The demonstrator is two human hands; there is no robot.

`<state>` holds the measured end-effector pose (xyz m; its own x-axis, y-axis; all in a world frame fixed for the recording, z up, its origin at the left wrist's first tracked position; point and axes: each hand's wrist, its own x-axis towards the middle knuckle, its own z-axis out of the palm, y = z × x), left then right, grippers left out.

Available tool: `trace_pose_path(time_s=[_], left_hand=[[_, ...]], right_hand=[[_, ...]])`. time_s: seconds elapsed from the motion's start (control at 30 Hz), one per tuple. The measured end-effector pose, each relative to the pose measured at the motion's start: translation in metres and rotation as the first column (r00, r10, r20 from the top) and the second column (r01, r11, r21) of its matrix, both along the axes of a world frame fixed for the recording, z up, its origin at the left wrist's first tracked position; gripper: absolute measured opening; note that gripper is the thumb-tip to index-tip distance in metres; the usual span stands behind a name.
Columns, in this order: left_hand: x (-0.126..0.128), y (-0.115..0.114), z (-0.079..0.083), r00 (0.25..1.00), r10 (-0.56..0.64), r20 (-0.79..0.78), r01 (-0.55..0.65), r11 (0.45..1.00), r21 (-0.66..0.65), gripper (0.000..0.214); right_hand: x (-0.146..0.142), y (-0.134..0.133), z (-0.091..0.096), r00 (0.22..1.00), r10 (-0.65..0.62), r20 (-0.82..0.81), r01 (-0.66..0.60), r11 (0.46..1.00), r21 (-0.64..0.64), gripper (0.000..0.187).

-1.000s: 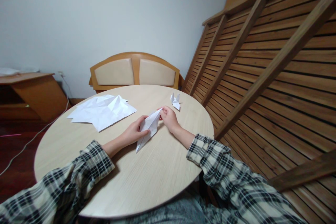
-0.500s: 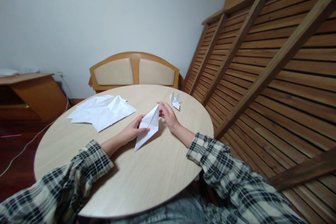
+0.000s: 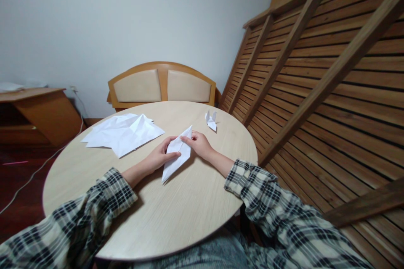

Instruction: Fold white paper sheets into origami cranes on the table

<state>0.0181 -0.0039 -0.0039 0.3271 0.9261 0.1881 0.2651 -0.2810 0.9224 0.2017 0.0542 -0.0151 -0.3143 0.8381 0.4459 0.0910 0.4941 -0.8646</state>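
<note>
A white sheet of paper folded into a long diamond point(image 3: 176, 164) is held a little above the round table, one point toward me and the other away. My left hand point(image 3: 161, 154) grips its left side, thumb across the upper face and fingers beneath. On the upper right edge, my right hand point(image 3: 201, 144) pinches the paper, its thumb lying on the face near the middle crease. The undersides, with most of the fingertips, are hidden. Behind my right hand stands a small white origami figure point(image 3: 211, 122) with two upright points.
Several creased white paper sheets point(image 3: 124, 133) lie overlapping on the left of the pale round table point(image 3: 151, 222). A slatted wooden panel point(image 3: 303, 105) leans along the right. A wooden headboard point(image 3: 162, 82) stands behind, and a desk point(image 3: 38, 113) with a cable is far left.
My right hand has come down from the far tip to the upper right edge, its thumb now on the paper's face. My left hand keeps its hold.
</note>
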Motion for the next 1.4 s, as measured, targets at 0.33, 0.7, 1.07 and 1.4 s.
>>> trace_pose_path(time_s=[0.33, 0.7, 1.07, 1.4], left_hand=[[0.002, -0.007, 0.01, 0.999, -0.028, -0.022, 0.028, 1.0, 0.009, 0.078], [0.0, -0.001, 0.003, 0.999, 0.038, 0.009, -0.038, 0.997, 0.065, 0.087], [-0.005, 0.009, 0.001, 0.977, 0.199, -0.073, -0.193, 0.978, 0.074, 0.068], [-0.011, 0.012, 0.001, 0.957, 0.255, -0.14, -0.228, 0.956, 0.187, 0.049]], right_hand=[[0.004, 0.009, 0.0, 0.966, -0.255, -0.03, 0.257, 0.958, 0.127, 0.043], [0.009, 0.019, -0.002, 0.907, -0.41, -0.1, 0.415, 0.909, 0.033, 0.035], [0.012, 0.025, -0.004, 0.862, -0.455, -0.225, 0.456, 0.888, -0.051, 0.044], [0.014, 0.026, 0.004, 0.825, -0.469, -0.314, 0.415, 0.882, -0.225, 0.043]])
